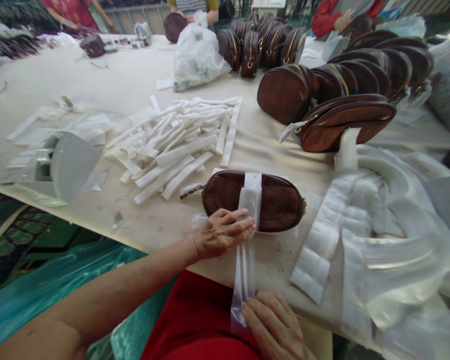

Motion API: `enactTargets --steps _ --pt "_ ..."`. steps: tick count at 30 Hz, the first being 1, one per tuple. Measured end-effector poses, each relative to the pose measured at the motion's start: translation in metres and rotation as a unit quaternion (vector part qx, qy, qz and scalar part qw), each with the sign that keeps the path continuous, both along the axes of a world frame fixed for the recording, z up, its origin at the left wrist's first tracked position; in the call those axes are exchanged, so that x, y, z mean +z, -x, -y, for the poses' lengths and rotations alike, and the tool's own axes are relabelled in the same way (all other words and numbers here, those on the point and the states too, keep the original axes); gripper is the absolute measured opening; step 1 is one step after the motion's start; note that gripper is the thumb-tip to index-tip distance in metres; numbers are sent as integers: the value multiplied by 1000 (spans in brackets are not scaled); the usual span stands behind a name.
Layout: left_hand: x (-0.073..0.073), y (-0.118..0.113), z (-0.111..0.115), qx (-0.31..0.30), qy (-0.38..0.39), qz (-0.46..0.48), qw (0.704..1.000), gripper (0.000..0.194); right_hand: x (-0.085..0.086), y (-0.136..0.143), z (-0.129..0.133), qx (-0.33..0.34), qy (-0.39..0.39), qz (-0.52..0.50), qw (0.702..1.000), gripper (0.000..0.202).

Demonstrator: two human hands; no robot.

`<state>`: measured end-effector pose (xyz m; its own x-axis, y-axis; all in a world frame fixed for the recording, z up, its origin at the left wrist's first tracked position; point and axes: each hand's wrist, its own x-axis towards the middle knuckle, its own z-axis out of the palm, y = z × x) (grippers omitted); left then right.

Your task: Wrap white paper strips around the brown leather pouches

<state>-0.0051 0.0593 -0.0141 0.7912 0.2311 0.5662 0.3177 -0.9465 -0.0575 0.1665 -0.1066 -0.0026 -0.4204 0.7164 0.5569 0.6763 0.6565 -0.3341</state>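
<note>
With the brown pouch (221, 195) at my twelve o'clock on the bench (172, 225), my left hand (225, 231) lies over the plastic strip (245, 272), grip hidden, while my right hand (272, 320) pinches its six-o'clock end, so an uneven tug could skew it.

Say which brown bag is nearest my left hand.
The oval brown bag with a white strip across its middle under your left hand; the other brown bags sit farther back.
</note>
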Motion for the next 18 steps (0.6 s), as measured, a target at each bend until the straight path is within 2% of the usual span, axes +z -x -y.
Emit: enactTargets --steps 4,8,13,15,18 --pt "-2 0 1 0 -2 4 1000 20 7 8 -6 11 -19 -4 1000 31" --pt "-1 -1 1 6 4 -5 1000 20 31 5 -24 47 -27 7 998 33" --pt "0 2 0 10 39 -28 999 24 68 -15 -61 74 -25 32 996 31" --pt "1 4 0 0 73 -32 997 28 75 -18 -80 70 -43 9 997 28" --pt "1 6 0 -27 140 -18 990 39 77 -18 -110 67 -48 -35 996 21"
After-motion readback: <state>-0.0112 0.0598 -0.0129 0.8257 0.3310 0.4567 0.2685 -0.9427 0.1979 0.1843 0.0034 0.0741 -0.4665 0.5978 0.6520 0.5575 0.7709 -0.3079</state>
